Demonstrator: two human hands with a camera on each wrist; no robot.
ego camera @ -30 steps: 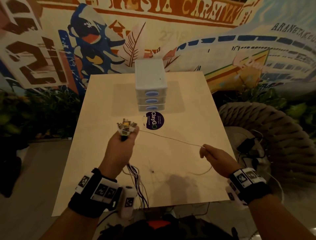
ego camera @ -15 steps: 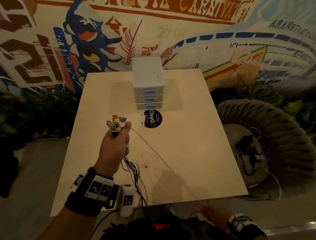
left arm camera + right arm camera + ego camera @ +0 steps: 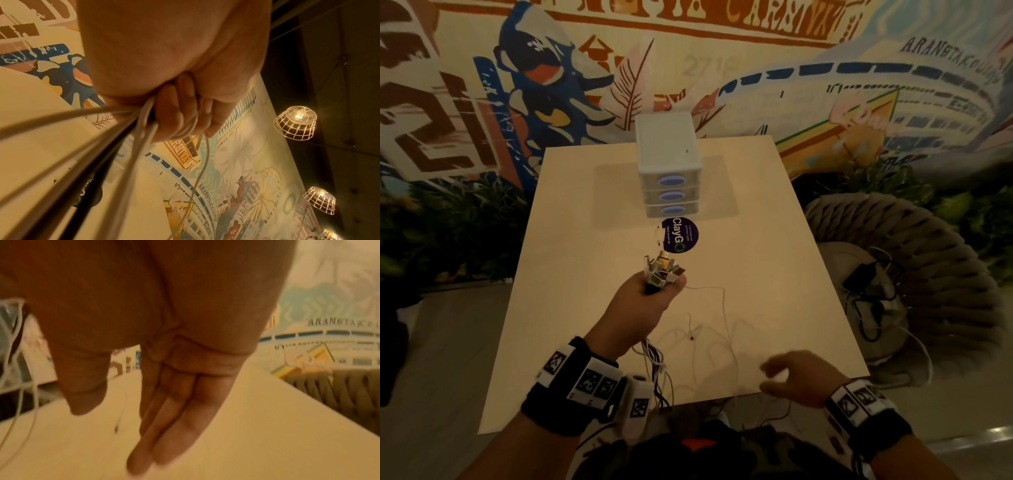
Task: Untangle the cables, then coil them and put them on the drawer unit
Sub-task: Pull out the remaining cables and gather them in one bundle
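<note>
Gripped tight in the left hand [image 3: 635, 310] is a bundle of cables [image 3: 131, 129], with the fingers [image 3: 174, 113] curled round it in a fist. The plug ends [image 3: 662, 270] stand up out of the top of this fist like a small bouquet, and the cable lengths hang down below the wrist toward the near edge of the table [image 3: 571, 240]. In the left wrist view, white and dark strands run out from under the closed fingers, and one thin white strand passes over the fingertips and falls away.

To the right of the fist, a thin white cable [image 3: 722, 308] leaves the bundle and lies in loose curves on the table top; its small free end [image 3: 691, 334] rests on the wood, apart from both hands.

Further back, in the middle of the table, stands the white drawer unit [image 3: 669, 164] with three blue-handled drawers, and a round dark sticker [image 3: 680, 234] lies just in front of it. No cable lies on the unit.

At the right, the right hand [image 3: 794, 377] hovers over the near edge of the table. Its fingers [image 3: 170, 426] are stretched out and lie side by side, with the thumb apart, and they hold nothing. It is a little blurred.
</note>
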